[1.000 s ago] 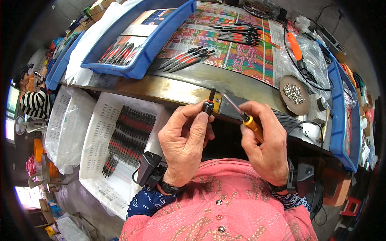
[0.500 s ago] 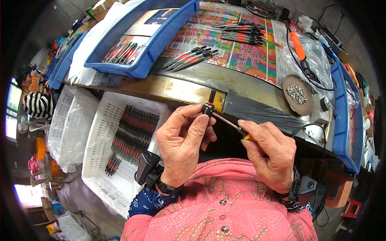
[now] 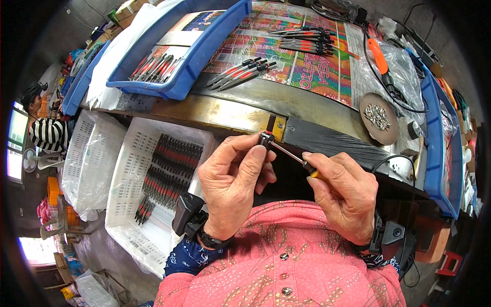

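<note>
My left hand (image 3: pixel 232 176) grips a black, red-banded pen-shaped tool (image 3: pixel 270 125) upright between thumb and fingers, just off the bench edge. In my right hand (image 3: pixel 345 192) is a screwdriver (image 3: pixel 288 152) with a thin metal shaft and a yellow-and-black handle. Its tip meets the side of the pen-shaped tool, near my left thumb; fingers hide the exact contact. Beyond my hands, several grey-and-red pointed tools (image 3: pixel 240 74) lie on the bench, with a larger pile of similar ones (image 3: pixel 307 41) farther back. A round brown dish (image 3: pixel 383 134) of small silver screws (image 3: pixel 377 116) sits to the right.
A white crate (image 3: pixel 120 204) at the left holds rows of black-and-red tools (image 3: pixel 176 156). On the bench stands a blue tray (image 3: pixel 176 89) with more pieces; another blue tray (image 3: pixel 434 169) is at right. An orange-handled tool (image 3: pixel 377 57) and cables lie behind the dish. Someone in stripes (image 3: pixel 48 134) is far left.
Both hands hold almost the same pose, with the screwdriver tip still against the pen-shaped tool. The view has shifted very slightly.
</note>
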Action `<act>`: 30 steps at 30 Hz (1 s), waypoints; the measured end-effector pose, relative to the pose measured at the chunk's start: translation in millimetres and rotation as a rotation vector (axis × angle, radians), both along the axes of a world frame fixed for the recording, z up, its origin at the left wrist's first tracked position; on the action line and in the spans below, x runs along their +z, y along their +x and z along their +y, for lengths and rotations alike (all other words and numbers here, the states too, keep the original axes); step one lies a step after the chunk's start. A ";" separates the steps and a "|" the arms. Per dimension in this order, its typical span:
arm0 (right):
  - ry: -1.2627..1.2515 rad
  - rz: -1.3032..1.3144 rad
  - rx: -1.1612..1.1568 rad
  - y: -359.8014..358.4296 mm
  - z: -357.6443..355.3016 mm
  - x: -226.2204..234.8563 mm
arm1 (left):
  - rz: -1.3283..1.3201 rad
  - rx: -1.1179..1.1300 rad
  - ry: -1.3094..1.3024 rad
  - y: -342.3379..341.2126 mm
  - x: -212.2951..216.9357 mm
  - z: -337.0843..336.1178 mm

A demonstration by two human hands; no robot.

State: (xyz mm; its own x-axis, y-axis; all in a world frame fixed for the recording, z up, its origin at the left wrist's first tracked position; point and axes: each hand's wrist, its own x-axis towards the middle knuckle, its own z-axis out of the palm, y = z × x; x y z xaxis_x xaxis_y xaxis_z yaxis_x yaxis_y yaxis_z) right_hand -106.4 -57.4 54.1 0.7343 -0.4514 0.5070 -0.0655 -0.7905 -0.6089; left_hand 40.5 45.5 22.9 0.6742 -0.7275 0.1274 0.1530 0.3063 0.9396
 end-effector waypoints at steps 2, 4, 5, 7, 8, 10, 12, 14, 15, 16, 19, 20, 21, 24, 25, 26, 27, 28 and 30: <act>-0.007 0.019 0.005 -0.7 -1.3 0.0 | -0.006 0.003 0.011 -0.3 0.0 -0.3; 0.015 0.001 0.001 -0.5 -1.9 -1.0 | 0.001 -0.014 0.021 -0.5 0.4 -0.2; 0.040 -0.026 -0.006 1.1 -2.4 -2.5 | 0.043 -0.040 -0.002 -1.0 0.4 -0.3; 0.076 -0.124 -0.042 7.7 -1.0 -8.1 | 0.131 -0.089 -0.042 -2.0 0.1 -1.0; 0.219 -0.098 -0.044 8.2 1.7 -9.3 | 0.148 -0.114 -0.061 -3.3 -0.6 -1.9; 0.504 -0.047 -0.063 7.9 6.8 -11.4 | 0.186 -0.154 -0.099 -6.6 -2.6 -3.8; 0.515 0.001 -0.027 9.7 5.7 -14.0 | 0.199 -0.192 -0.082 -8.1 -4.0 -3.8; 0.657 -0.030 -0.015 12.1 7.2 -16.7 | 0.234 -0.205 -0.124 -9.6 -6.6 -6.2; 0.619 -0.059 -0.015 14.6 7.1 -18.7 | 0.238 -0.189 -0.104 -11.4 -7.7 -6.5; 0.581 -0.093 -0.007 18.0 6.7 -21.3 | 0.242 -0.172 -0.083 -13.7 -8.7 -6.6; 0.566 -0.114 0.016 20.9 5.9 -25.7 | 0.248 -0.148 -0.075 -18.1 -12.0 -6.8; 0.579 -0.105 0.023 20.7 5.7 -26.6 | 0.248 -0.160 -0.107 -18.7 -13.6 -7.3; 0.632 -0.074 0.021 19.0 5.8 -26.8 | 0.248 -0.172 -0.140 -19.0 -15.2 -8.1; 0.630 -0.087 0.023 20.1 5.9 -28.8 | 0.264 -0.188 -0.170 -17.7 -19.8 -9.2; 0.655 -0.087 0.018 20.9 6.7 -29.0 | 0.285 -0.200 -0.189 -17.1 -21.0 -8.9; 0.674 -0.081 0.009 22.0 7.6 -29.1 | 0.225 -0.175 -0.154 -17.2 -22.1 -8.9; 0.695 -0.064 -0.007 23.0 8.7 -28.9 | 0.180 -0.158 -0.140 -17.6 -23.1 -9.0; 0.738 -0.066 0.007 23.5 9.6 -28.1 | 0.135 -0.141 -0.125 -18.0 -23.7 -8.7; 0.822 -0.049 0.022 22.8 10.4 -25.3 | 0.025 -0.101 -0.073 -18.9 -24.0 -6.7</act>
State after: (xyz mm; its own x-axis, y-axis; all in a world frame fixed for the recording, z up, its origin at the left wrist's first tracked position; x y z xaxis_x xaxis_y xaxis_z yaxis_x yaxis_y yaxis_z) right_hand -83.6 -47.0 28.7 0.7332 -0.6780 0.0530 -0.0133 -0.0922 -0.9957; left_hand 21.5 38.9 -1.1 0.6019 -0.7810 0.1664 0.2099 0.3558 0.9107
